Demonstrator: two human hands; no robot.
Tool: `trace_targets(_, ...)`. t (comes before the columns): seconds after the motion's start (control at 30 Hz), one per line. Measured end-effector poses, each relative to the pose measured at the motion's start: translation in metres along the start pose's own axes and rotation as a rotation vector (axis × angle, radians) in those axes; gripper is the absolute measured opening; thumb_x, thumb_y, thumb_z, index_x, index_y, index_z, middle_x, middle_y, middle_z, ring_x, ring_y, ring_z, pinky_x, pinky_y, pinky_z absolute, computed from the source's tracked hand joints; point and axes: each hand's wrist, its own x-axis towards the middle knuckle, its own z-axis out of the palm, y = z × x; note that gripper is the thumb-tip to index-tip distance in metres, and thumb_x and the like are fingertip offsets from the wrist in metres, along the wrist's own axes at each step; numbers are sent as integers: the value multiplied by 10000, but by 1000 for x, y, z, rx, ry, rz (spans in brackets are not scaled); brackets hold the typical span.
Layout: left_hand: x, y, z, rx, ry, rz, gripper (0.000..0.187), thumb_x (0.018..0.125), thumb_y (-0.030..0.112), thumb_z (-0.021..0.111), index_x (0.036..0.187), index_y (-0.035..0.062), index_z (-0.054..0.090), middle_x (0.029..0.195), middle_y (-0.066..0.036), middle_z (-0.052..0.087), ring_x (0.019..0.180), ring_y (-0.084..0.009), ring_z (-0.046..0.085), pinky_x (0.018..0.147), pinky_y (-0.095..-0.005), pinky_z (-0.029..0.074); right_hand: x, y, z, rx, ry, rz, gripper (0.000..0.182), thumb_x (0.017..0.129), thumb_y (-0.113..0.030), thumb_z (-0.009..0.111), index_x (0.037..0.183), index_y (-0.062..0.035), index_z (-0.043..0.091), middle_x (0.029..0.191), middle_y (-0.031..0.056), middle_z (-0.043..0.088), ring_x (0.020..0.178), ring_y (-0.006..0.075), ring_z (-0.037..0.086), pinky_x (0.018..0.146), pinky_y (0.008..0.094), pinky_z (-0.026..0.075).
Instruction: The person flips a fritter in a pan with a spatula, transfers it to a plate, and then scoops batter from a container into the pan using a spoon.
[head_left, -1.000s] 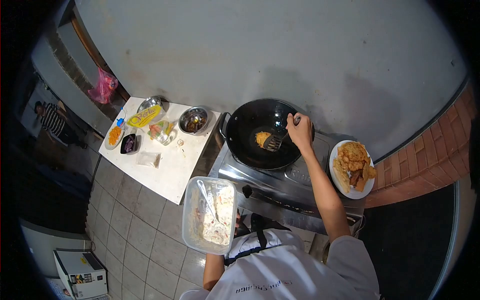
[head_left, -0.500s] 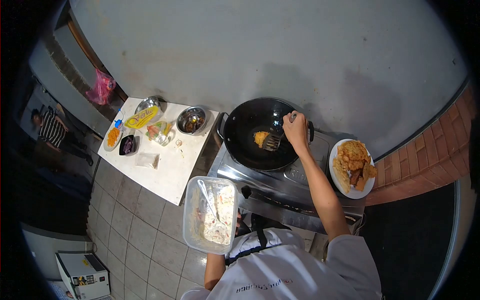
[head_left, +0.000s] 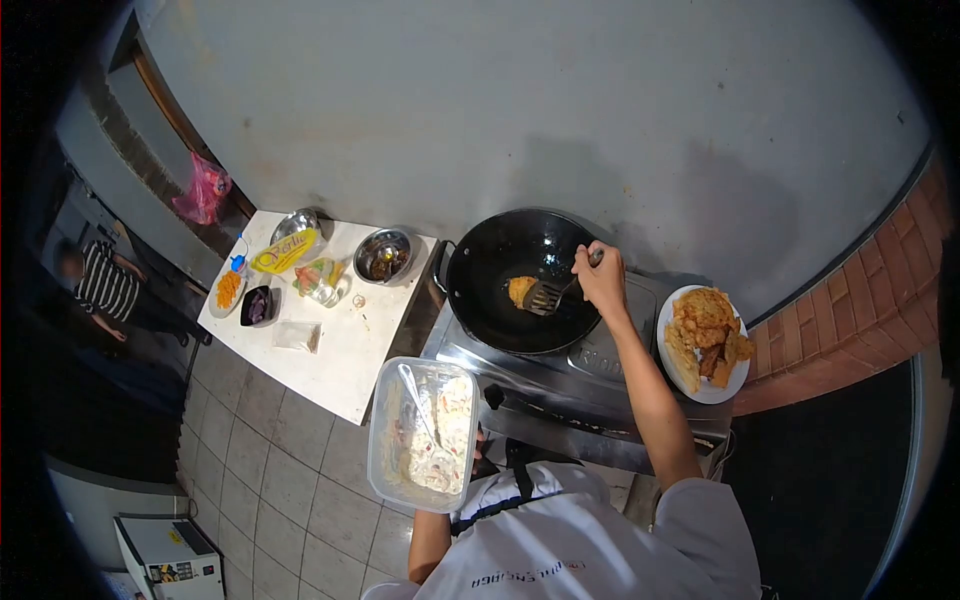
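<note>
Head view: right hand (head_left: 598,276) clenched on slotted spatula (head_left: 543,297), one fritter (head_left: 521,291) in the wok (head_left: 490,256), fried pieces (head_left: 706,318) plated right of it, batter (head_left: 437,462) uncooked in tub (head_left: 378,432), left hand (head_left: 479,441) there, closure unclear.

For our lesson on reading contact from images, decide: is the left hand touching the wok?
Apart. The head view shows the left hand at the plastic container, with the stove's front between it and the wok.
</note>
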Motion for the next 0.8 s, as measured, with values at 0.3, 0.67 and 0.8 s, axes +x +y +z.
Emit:
trace_targets(0.3,11,-5,21,-76,60,40,907,791,718,524,1460,138,327,1316,-322,401,1041,-532,470,767,-591,502,-5,-33,-35,156,-51,107,335,904,-176,588,631,11,538,527,83,582,383,173,551,349,313,413)
trace_targets(0.67,16,0,10,-189,77,42,1006,774,776,462,1506,145,183,1314,-464,296,1053,-650,474,793,-686,482,-14,-27,-28,243,-113,127,357,938,-176,579,650,35,554,608,73,599,368,119,506,332,262,384)
trace_targets(0.8,17,-1,12,-235,-6,-14,995,777,777,458,1511,168,174,1320,-462,289,1099,-652,440,839,-718,437,-14,-24,-22,174,-126,95,329,929,-161,566,668,39,562,596,100,612,392,170,556,357,295,430)
